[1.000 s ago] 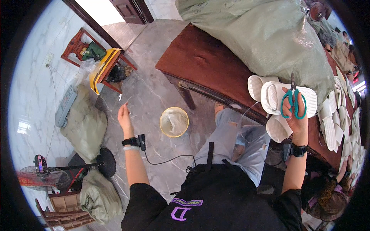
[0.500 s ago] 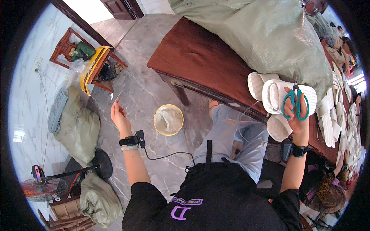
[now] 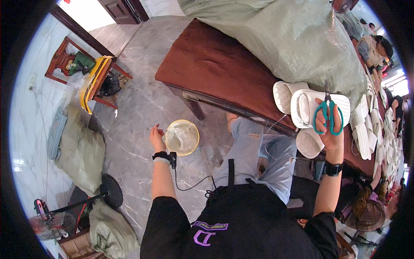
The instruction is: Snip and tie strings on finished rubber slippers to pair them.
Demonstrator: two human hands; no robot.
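Right hand [image 3: 332, 137] grasping scissors [image 3: 328, 103] at the table's [image 3: 215, 56] edge; left hand [image 3: 156, 137] beside the bin [image 3: 198, 139].

From my remote post I record the right fingers hooked through the teal handles, blades pointing away from the wearer. The scissors overlap a white slipper [image 3: 309, 108] in my view; I cannot tell whether the hand touches it. Another white piece [image 3: 282, 98] shows left of that slipper. The left hand is just beside the bin's yellow rim, fingers loosely curled; whether they pinch anything, I cannot tell. A translucent liner [image 3: 183, 136] covers the bin's inside. I note a pale green sack [image 3: 297, 47] on the table and a wooden chair [image 3: 107, 101] well apart from both hands.
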